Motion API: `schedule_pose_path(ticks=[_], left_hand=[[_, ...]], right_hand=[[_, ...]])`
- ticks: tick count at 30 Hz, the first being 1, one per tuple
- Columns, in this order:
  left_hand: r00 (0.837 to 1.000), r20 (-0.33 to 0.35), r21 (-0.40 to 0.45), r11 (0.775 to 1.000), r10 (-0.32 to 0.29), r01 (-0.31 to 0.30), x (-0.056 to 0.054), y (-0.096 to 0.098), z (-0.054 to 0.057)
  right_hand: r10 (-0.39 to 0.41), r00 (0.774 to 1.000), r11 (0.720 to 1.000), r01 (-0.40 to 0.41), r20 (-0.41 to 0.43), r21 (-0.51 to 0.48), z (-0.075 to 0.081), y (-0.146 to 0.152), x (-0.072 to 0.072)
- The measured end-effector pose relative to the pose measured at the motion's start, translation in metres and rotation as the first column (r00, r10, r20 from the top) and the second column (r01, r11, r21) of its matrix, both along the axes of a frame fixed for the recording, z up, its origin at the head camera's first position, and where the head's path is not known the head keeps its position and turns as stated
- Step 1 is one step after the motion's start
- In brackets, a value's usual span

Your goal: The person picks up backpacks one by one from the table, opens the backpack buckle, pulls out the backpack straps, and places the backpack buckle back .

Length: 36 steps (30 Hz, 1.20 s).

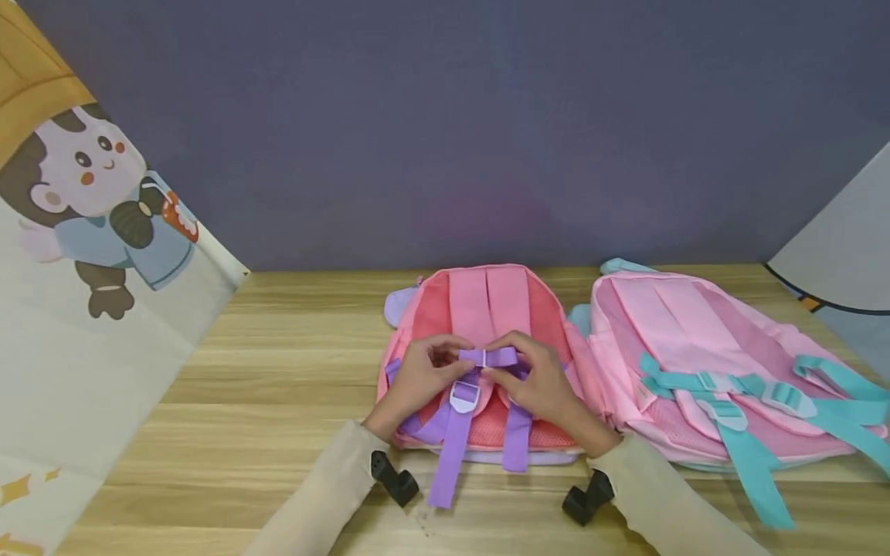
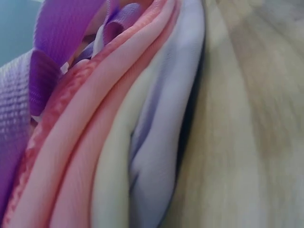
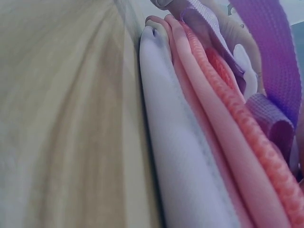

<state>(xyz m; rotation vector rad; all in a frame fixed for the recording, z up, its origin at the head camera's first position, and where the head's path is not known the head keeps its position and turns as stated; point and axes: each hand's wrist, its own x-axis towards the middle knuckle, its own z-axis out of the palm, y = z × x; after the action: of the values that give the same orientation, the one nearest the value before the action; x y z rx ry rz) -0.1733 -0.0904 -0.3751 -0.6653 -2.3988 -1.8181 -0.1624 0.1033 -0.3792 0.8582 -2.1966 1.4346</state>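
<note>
A coral-pink backpack [image 1: 488,301] lies on the table with its back panel and purple straps facing up. Over its middle, a short purple strap [image 1: 502,357] with a small white slider [image 1: 484,357] is stretched between both hands. My left hand [image 1: 422,374] pinches the left end of that strap between thumb and fingers, while my right hand [image 1: 541,380] pinches it just right of the slider. Below the left fingers sits a white adjuster buckle [image 1: 464,396] on a purple webbing strap [image 1: 452,459] that hangs past the bag's lower edge. Both wrist views show the bag's layered edge and purple webbing [image 3: 278,52].
To the right lies a light-pink backpack [image 1: 684,316] with turquoise straps [image 1: 754,471] and white buckles, touching the coral one. Behind the wooden table [image 1: 264,371] rises a dark grey panel [image 1: 452,139]. A cartoon-printed panel [image 1: 174,301] stands at left.
</note>
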Motion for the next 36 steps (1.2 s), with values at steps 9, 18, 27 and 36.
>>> schedule_pose_path(ticks=[9,18,27,36], left_hand=[[1.0,0.011,0.028,1.0,-0.012,0.012,0.0014,0.0013,0.002],[1.0,0.009,0.026,1.0,-0.009,0.009,0.0027,0.0055,0.0014],[0.999,0.047,0.045,0.999,-0.013,0.011,0.0044,0.0067,0.0018],[0.997,0.025,0.073,0.995,-0.076,0.074,0.0028,0.0047,0.0011]], right_hand=[[-0.012,1.0,1.0,0.011,0.019,0.023,-0.001,-0.001,-0.0011],[-0.01,0.998,0.999,0.008,0.059,0.032,-0.0008,0.0002,0.0004],[-0.02,0.996,0.999,0.017,0.089,0.041,-0.0005,0.0005,0.0011],[-0.018,0.999,1.0,0.018,0.03,0.018,-0.0016,0.0,0.0003]])
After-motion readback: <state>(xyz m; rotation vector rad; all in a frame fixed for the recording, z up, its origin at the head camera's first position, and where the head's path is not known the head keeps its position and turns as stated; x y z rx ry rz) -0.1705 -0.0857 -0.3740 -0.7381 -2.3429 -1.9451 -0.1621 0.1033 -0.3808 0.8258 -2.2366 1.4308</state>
